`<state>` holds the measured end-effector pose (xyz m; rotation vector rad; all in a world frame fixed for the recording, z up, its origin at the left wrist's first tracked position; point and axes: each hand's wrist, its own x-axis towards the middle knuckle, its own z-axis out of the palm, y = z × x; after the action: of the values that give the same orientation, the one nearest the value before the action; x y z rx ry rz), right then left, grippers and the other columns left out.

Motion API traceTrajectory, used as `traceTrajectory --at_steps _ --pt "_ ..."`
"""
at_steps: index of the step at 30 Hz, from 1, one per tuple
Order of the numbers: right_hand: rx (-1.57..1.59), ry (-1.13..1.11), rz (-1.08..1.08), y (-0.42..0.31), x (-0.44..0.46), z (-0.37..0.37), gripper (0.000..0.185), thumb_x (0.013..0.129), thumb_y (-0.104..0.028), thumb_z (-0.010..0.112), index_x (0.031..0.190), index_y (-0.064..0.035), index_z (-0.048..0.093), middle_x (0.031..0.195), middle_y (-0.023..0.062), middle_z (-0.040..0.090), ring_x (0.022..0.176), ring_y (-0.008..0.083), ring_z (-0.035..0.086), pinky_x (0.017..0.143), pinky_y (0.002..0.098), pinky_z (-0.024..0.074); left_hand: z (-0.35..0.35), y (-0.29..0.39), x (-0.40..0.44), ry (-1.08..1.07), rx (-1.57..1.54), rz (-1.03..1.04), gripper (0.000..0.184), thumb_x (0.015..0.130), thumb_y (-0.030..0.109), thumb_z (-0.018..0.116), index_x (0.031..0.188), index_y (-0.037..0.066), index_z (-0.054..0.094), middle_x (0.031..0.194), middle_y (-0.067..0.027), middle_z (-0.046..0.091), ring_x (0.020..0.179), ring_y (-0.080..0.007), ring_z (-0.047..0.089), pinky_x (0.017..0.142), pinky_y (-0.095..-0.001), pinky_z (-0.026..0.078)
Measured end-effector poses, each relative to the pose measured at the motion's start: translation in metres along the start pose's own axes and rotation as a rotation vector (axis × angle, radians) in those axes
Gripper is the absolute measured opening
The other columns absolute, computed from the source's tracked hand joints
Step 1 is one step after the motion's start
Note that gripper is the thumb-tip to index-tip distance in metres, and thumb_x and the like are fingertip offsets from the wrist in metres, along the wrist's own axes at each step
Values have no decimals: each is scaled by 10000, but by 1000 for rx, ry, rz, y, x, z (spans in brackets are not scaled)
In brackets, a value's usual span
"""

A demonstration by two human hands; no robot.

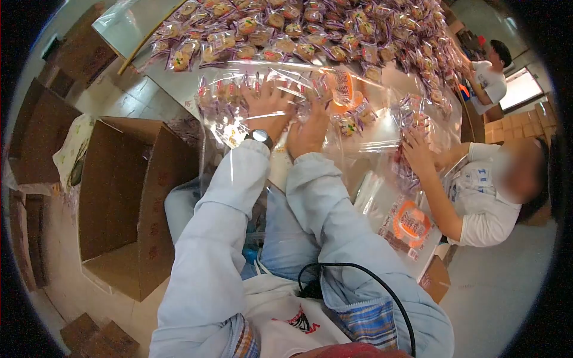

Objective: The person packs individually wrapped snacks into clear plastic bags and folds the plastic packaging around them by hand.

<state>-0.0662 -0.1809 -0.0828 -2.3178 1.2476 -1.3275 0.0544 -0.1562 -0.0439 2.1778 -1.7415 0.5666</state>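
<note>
A large clear plastic bag (224, 164) lies at the table's near edge, with small wrapped pastries (224, 95) lined up at its far end. My left hand (267, 110), with a watch on the wrist, spreads its fingers over these packets. Beside it my right hand (309, 132) rests against the right part of the row, fingers stretched out and apart. Glossy film reflects around both hands; whether they are inside the bag or on top, I cannot tell. An orange printed label (342, 90) shows on film to the right, above a few loose packets (356, 119).
A heap of wrapped pastries (286, 30) covers the table's far side. An open cardboard box (122, 197) stands at my left. At right a co-worker's hands (419, 154) handle another filled bag, near flat printed bags (403, 224). Another person (490, 77) sits farther back.
</note>
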Motion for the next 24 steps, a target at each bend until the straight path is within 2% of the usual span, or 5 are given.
traceTrajectory --at_steps 9,13,15,18,24 --pt "-235 -346 80 -3 -1 0 756 807 -137 627 1515 -21 388 1402 219 498 1278 388 478 1059 495 397 16 -9 3 84 75 95 504 893 329 653 1385 275 557 1322 -28 621 1367 -334 473 1009 -754 291" --pt "-289 -250 -93 -1 -4 3 664 819 -155 591 1454 -8 465 1317 247 538 1210 412 507 1021 503 414 19 -13 22 73 -25 54 264 911 247 605 1155 177 678 1240 -62 651 1330 -365 505 1034 -679 342" --pt "-292 -413 -5 -12 -1 -8 620 792 -140 606 1391 -11 516 1261 238 553 1188 413 517 1005 518 414 30 -11 27 63 -13 34 281 914 248 605 1176 180 683 1261 -70 653 1335 -365 502 1051 -654 349" --pt "-147 -310 -9 2 -3 8 626 778 -129 617 1386 -20 513 1251 230 539 1175 419 518 990 534 413 22 -15 18 63 -98 49 412 929 250 601 1335 180 606 1386 -87 601 1368 -366 466 1098 -598 354" --pt "-217 -138 -171 -7 -8 4 731 779 -113 602 1485 -38 427 1505 241 409 1409 428 370 1173 523 295 -17 -35 -28 45 -144 143 528 924 181 578 1432 78 480 1504 -115 486 1391 -388 432 1179 -544 300"
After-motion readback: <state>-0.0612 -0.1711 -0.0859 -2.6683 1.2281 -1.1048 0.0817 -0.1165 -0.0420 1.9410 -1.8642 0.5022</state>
